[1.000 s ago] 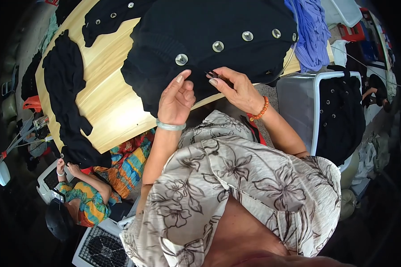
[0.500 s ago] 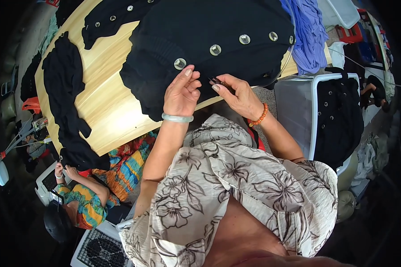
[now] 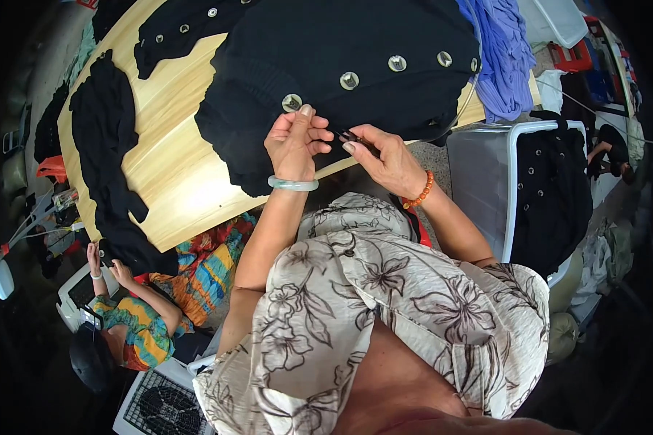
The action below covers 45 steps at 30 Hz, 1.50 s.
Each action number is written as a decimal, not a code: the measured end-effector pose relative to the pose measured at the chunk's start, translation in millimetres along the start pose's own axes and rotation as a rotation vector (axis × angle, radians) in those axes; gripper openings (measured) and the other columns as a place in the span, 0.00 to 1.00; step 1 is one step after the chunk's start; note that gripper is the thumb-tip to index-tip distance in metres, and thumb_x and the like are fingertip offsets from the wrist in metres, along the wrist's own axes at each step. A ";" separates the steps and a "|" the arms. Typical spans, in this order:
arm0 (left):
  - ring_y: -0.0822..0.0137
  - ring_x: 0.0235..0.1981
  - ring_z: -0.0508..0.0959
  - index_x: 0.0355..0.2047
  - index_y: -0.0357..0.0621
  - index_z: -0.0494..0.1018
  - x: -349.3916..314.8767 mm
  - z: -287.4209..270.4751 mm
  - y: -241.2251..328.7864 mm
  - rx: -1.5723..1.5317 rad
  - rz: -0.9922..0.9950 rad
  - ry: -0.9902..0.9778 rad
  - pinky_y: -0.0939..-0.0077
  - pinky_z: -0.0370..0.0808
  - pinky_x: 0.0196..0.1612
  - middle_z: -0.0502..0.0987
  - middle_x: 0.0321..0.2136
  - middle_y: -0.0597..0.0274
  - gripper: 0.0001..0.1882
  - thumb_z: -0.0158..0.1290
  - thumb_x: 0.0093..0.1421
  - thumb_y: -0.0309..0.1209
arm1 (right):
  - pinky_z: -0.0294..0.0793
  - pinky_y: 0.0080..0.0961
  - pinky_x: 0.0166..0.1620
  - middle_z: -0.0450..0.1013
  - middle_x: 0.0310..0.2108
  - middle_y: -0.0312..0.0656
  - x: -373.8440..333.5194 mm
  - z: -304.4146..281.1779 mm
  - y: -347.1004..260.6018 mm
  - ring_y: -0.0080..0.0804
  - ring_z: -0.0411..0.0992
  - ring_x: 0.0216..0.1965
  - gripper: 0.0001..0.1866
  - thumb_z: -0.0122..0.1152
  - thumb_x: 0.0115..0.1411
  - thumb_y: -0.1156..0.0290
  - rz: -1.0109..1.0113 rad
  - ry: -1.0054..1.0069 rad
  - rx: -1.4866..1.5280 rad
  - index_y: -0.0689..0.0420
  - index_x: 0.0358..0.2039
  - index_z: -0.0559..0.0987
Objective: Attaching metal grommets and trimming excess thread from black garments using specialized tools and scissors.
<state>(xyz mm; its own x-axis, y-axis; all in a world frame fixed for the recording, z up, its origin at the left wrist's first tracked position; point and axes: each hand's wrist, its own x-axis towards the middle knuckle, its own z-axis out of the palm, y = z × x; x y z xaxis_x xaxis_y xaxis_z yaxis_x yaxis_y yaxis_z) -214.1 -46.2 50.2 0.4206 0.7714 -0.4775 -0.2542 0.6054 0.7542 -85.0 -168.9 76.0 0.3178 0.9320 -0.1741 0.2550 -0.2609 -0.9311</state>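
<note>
A black knitted garment (image 3: 305, 51) with a row of large pale-rimmed buttons (image 3: 349, 80) lies over the table edge before me. My left hand (image 3: 293, 148), a pale bangle at its wrist, is closed at the garment's near edge, its thumb just below the leftmost button (image 3: 292, 102). Whatever its fingers may pinch is too small to see. In my right hand (image 3: 393, 159), which wears an orange bead bracelet, are small dark thread snips (image 3: 363, 141). Their pointed tips face my left fingers.
On the wooden table (image 3: 185, 152) lie another black garment (image 3: 109, 138) and a purple-blue cloth pile (image 3: 497, 58). To the right stands a grey plastic bin (image 3: 482, 181) holding black buttoned garments (image 3: 551, 188). A co-worker (image 3: 134, 322) handles black cloth at the lower left.
My left hand has shifted slightly, its thumb now more upright. The snips have come closer to my left fingers. At the lower left, the co-worker's hands have moved apart.
</note>
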 end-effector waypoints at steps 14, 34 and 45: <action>0.75 0.16 0.76 0.31 0.38 0.76 1.1 -27.6 2.1 0.199 0.139 -0.092 0.86 0.69 0.16 0.80 0.22 0.59 0.05 0.56 0.64 0.27 | 0.58 0.20 0.25 0.61 0.20 0.29 36.0 -1.6 -2.5 0.14 0.56 0.23 0.13 0.59 0.65 0.64 -0.058 -0.184 0.062 0.64 0.33 0.75; 0.78 0.16 0.75 0.30 0.38 0.74 5.9 -40.5 0.1 0.271 0.147 -0.170 0.88 0.66 0.17 0.78 0.20 0.62 0.07 0.50 0.66 0.21 | 0.73 0.39 0.37 0.76 0.24 0.49 77.8 -0.2 -31.7 0.46 0.76 0.29 0.20 0.55 0.63 0.57 -0.053 -0.419 -0.249 0.66 0.34 0.77; 0.78 0.16 0.74 0.29 0.38 0.75 6.2 -36.5 3.4 0.310 0.107 -0.139 0.88 0.65 0.17 0.78 0.20 0.63 0.07 0.51 0.66 0.21 | 0.71 0.44 0.33 0.74 0.24 0.50 73.0 5.3 -30.5 0.53 0.74 0.29 0.12 0.54 0.65 0.63 -0.147 -0.290 -0.427 0.60 0.35 0.74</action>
<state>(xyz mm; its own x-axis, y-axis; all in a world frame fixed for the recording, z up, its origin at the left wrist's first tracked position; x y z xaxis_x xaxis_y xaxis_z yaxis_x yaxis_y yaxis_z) -244.2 -32.2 33.4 0.5257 0.7804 -0.3386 -0.0361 0.4181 0.9077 -74.4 -91.5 90.0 0.0009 0.9819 -0.1892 0.6462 -0.1450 -0.7493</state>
